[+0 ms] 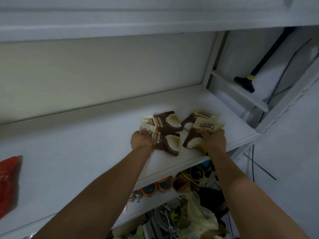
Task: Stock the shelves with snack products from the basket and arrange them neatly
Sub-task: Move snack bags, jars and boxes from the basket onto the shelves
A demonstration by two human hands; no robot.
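Observation:
Several brown-and-cream snack packets lie flat on the white shelf [86, 149], near its right end. My left hand [140, 139] grips the near-left packet [165, 140], with another packet [165, 120] just behind it. My right hand [214, 139] presses down on the near-right packet [198, 135], and a fourth packet [200, 116] lies behind that one. The two pairs sit side by side with a narrow gap between them. No basket is in view.
A red packet [9, 183] lies at the shelf's left edge. The shelf above [138, 21] overhangs. Below the shelf are lower boards with orange-rimmed items [157, 186], cables and plastic bags [195, 213]. A black tool [245, 82] rests on a side ledge to the right.

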